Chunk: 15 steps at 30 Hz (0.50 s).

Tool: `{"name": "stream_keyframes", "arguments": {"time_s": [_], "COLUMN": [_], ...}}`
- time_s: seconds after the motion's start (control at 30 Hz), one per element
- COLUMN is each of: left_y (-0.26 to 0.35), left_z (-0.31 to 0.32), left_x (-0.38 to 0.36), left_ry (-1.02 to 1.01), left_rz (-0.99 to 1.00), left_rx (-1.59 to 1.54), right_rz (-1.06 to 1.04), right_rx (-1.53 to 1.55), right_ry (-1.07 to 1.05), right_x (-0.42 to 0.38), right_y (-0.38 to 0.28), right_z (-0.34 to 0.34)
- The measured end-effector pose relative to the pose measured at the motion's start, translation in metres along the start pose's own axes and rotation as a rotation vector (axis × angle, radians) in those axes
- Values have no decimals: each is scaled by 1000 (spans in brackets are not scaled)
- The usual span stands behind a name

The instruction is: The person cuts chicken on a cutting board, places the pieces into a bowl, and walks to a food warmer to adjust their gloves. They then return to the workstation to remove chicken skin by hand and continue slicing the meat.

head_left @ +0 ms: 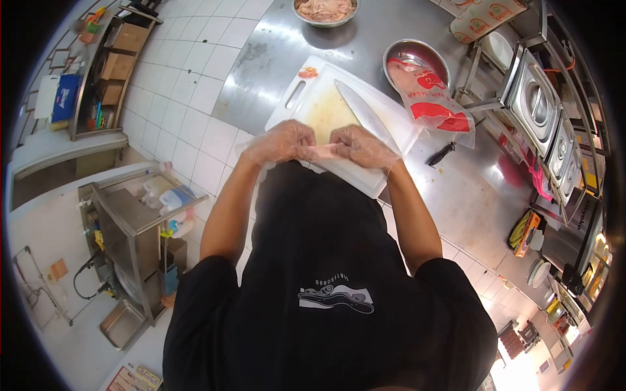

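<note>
Currently, item by item, left to right across the head view.

Left hand [282, 142]: one, in a clear glove, fingers curled onto the left end of a pale pink strip of raw meat [324, 152].

Strip of raw meat: one, at the near edge of the cutting board [297, 104], its long axis running left to right between the two hands, so each hand takes one end and neither is nearer than the other.

Right hand [360, 144]: one, gloved likewise, fingers closed over the right end of the same strip.

Cutting board: one, white, lying at a slant on the steel table [456, 189], a yellowish smear in its middle.

Knife [365, 116]: one, blade flat on the board just beyond the right hand, point away from the person, apart from both hands.

Metal bowls: two. One at the far edge [325, 11] holds pale cut meat; the other [417, 62] stands to the right of the board.

Printed plastic bag [433, 98]: one, red and white, draped from the second bowl onto the table (contents cannot be told).

Dark-handled tool [441, 155]: one, on the table right of the board; kind unclear.
</note>
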<state>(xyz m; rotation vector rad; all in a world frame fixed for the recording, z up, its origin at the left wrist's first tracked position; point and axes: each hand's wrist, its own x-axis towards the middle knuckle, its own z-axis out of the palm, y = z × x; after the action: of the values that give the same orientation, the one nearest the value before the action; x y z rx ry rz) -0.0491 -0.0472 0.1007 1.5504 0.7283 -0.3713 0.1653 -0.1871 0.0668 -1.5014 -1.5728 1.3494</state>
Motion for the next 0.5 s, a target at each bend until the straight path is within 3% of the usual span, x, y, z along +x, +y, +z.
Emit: {"name": "stream_keyframes", "arguments": {"time_s": [0.03,0.13,0.23,0.3,0.5], "left_y": [-1,-45,-49,-44,-38], "left_z": [-3,-6,-11,-9,-4], "left_x": [-1,19,40,58,74], "left_ry": [-18,68,326,525,683], "left_rz": [-44,169,169,304,420], "left_rx": [-64,-143,135,397,401], "right_rz": [-39,26,352,306,284], "right_rx": [9,-126,-603,-673,-868], "right_ry": [19,280,386,457,582], "right_x": [-2,-4,5,10,12], "right_y": [0,17,4,13,33], "right_z": [2,22,27,32,40]}}
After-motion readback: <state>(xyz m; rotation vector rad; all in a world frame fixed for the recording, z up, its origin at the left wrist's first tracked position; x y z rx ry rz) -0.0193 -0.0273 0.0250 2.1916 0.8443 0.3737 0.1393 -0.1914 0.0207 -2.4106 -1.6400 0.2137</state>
